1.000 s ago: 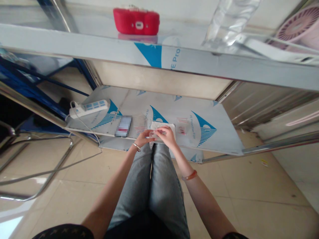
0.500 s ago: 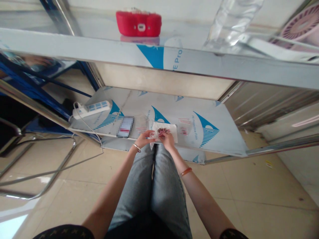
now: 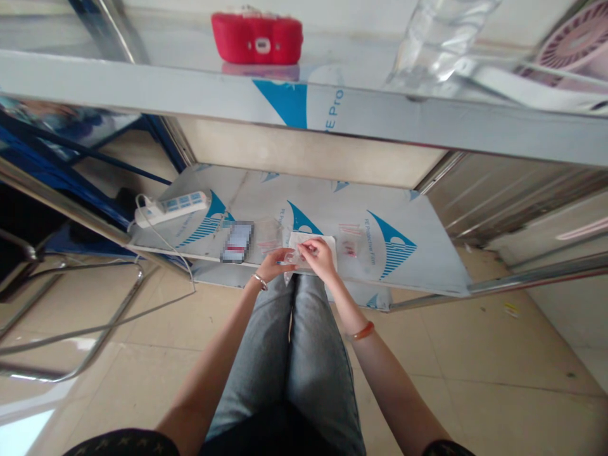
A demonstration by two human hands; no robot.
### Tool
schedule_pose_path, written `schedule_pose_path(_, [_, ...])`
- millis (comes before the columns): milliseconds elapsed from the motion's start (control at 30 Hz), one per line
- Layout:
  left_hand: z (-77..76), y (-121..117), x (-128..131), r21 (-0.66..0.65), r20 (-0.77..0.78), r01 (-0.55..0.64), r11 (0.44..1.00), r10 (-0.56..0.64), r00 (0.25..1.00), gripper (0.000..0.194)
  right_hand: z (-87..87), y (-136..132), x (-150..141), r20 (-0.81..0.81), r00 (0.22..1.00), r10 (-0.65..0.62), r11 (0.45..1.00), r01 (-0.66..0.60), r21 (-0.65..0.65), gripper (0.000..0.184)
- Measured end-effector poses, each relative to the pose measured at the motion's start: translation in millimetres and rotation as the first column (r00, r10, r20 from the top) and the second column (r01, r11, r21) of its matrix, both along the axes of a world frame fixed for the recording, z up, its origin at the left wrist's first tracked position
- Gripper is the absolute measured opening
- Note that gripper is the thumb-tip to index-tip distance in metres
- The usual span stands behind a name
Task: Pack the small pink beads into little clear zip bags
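Observation:
A small clear plastic bag [image 3: 287,277] is pinched in my left hand [image 3: 270,266] at the shelf's front edge. Just right of it, my right hand [image 3: 322,258] is closed in a pinch over a white tray [image 3: 333,252]; whatever lies between its fingertips is too small to make out. Dark red bits in the tray are mostly covered by this hand. To the tray's right lies a clear bag with red pieces [image 3: 350,244]. Left of the tray, another clear bag [image 3: 268,233] shows pink-red lines along its lower part.
A blurred-out phone [image 3: 237,242] and a white power strip [image 3: 171,209] with its cable lie left on the lower shelf [image 3: 427,266]. The upper shelf [image 3: 190,88] bears a red case [image 3: 257,41], a clear bottle [image 3: 437,44] and a pink fan [image 3: 577,38]. A metal-framed chair stands left.
My right hand has lifted off the red bits and shifted slightly up and left, toward the bag in my left hand. The left hand has stayed nearly still.

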State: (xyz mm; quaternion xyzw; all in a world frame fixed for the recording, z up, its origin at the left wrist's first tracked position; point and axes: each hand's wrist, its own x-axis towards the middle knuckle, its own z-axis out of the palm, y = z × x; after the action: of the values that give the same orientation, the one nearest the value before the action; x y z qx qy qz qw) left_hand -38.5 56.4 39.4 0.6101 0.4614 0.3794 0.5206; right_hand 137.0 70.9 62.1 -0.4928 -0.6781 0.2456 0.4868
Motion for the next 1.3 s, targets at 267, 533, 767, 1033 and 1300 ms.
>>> schedule_pose_path(267, [6.9, -1, 1, 0.019, 0.011, 0.024, 1.0, -0.024, 1.0, 0.056, 4.9, -3, 2, 0.033, 0.992, 0.125, 0.989, -0.122, -0.079, 0.026])
schedule_pose_path(533, [8.0, -1, 1, 0.015, 0.03, 0.011, 1.0, -0.012, 0.999, 0.059, -44.3, 2, 15, 0.301, 0.954, -0.011, 0.964, 0.089, -0.249, 0.01])
schedule_pose_path(767, [18.8, -7, -3, 0.043, -0.066, 0.059, 0.997, -0.056, 0.996, 0.061, -57.1, -5, 12, 0.443, 0.896, -0.008, 0.953, 0.141, -0.269, 0.016])
schedule_pose_path(1033, [13.8, -8, -8, 0.074, -0.101, 0.11, 0.991, -0.103, 0.99, 0.061, -52.3, -4, 11, 0.47, 0.883, 0.005, 0.954, 0.136, -0.266, 0.018])
schedule_pose_path(1300, [7.5, -10, -6, 0.035, -0.109, 0.023, 0.999, -0.019, 0.994, 0.067, -60.0, -5, 12, 0.38, 0.925, -0.033, 0.961, 0.134, -0.243, 0.017])
